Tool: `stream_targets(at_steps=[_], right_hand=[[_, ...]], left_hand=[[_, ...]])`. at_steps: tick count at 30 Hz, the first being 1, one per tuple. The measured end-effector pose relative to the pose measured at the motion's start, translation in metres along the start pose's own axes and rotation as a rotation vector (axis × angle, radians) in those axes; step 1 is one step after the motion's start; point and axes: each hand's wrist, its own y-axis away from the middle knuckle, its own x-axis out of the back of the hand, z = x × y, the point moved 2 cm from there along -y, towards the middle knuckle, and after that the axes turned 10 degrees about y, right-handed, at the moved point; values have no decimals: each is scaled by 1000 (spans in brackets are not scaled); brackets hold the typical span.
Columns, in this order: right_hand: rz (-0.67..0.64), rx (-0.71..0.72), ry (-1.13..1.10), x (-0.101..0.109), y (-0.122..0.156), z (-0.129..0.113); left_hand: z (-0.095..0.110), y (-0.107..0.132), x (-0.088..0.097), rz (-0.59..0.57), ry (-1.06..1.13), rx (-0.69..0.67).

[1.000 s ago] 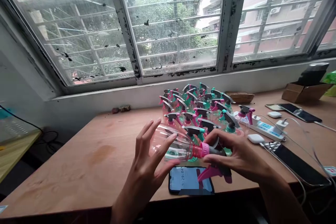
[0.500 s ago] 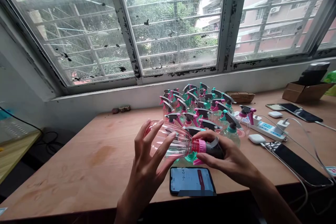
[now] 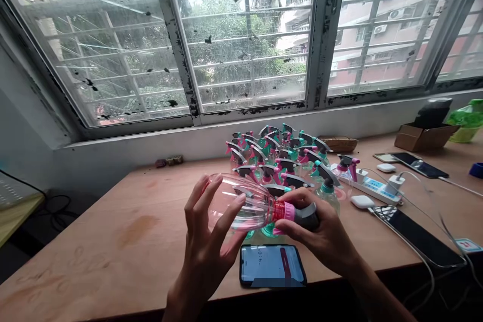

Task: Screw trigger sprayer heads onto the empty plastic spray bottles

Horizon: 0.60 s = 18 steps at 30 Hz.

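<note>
A clear pink spray bottle (image 3: 245, 206) lies sideways in the air above the table's front part, its base to the left. My left hand (image 3: 211, 226) is wrapped around the bottle's body, fingers over the top and thumb below. With thumb and fingers, my right hand (image 3: 313, 221) grips the pink collar and the dark spray head (image 3: 306, 215) at the bottle's neck. The pink trigger is mostly hidden by my right thumb. Just behind the hands stand several upright spray bottles (image 3: 289, 163) with pink or green triggers. Below the bottle rests a phone (image 3: 269, 264) with a lit screen.
To the right are a white power strip (image 3: 372, 186) with chargers and cables, a white earbud case (image 3: 363, 202) and a dark phone (image 3: 422, 235). A cardboard box (image 3: 426, 136) stands farther back. The wooden table (image 3: 94, 241) stretches left, beneath a barred window.
The camera view has shifted slightly, so the table things sit a little further left. Both hands keep their hold on the pink bottle, in almost the same pose.
</note>
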Motion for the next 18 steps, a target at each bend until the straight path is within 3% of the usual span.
stream_targets(at_steps=[5,8,11,14,16,18], right_hand=[[35,120,1,1,4,-4],[104,214,-2,4,8,-4],[159,360,19,8,11,-3],[133,456,32,8,12,-3],[136,422,24,8,13,-4],[163,322,-20,8,14,-6]], left_hand=[[-3,5,-2,30,47,7],[-5,7,-4,195,239,60],[-6,6,-1,365,555,246],[-5,3,5,299,669,410],[-5,2,10,246,665,426],[-5,3,15,264,634,374]])
